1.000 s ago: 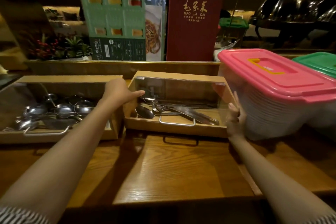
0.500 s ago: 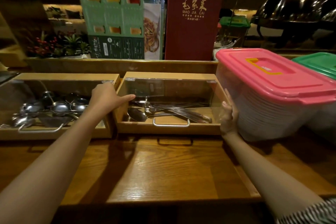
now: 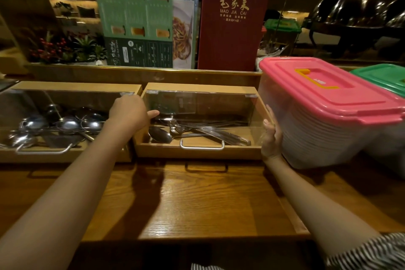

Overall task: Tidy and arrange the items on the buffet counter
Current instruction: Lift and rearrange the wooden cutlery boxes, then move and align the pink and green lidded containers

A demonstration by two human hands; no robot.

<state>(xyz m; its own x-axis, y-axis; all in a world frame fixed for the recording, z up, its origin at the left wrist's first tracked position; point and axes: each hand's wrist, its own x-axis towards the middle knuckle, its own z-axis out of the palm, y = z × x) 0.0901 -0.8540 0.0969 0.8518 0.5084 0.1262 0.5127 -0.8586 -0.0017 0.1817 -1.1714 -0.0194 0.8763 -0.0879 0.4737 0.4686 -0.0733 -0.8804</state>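
Observation:
Two wooden cutlery boxes with clear lids stand side by side on the wooden counter (image 3: 197,199). My left hand (image 3: 129,114) grips the left end of the right-hand cutlery box (image 3: 197,151), thumb over its edge. My right hand (image 3: 271,136) presses flat against that box's right end, fingers apart, wedged between the box and the pink-lidded plastic tub (image 3: 324,116). Inside the held box lie a spoon and several knives (image 3: 197,133). The left cutlery box (image 3: 65,158) holds several ladles.
A green-lidded tub (image 3: 383,76) sits behind the pink one at the far right. Upright menus (image 3: 232,17) lean on the ledge behind the boxes. Chafing dishes (image 3: 355,11) stand at the back right, plants (image 3: 65,48) at the back left.
The right-hand cutlery box has slid left, closing the gap to the left box. Both hands moved with it and keep their places at its ends.

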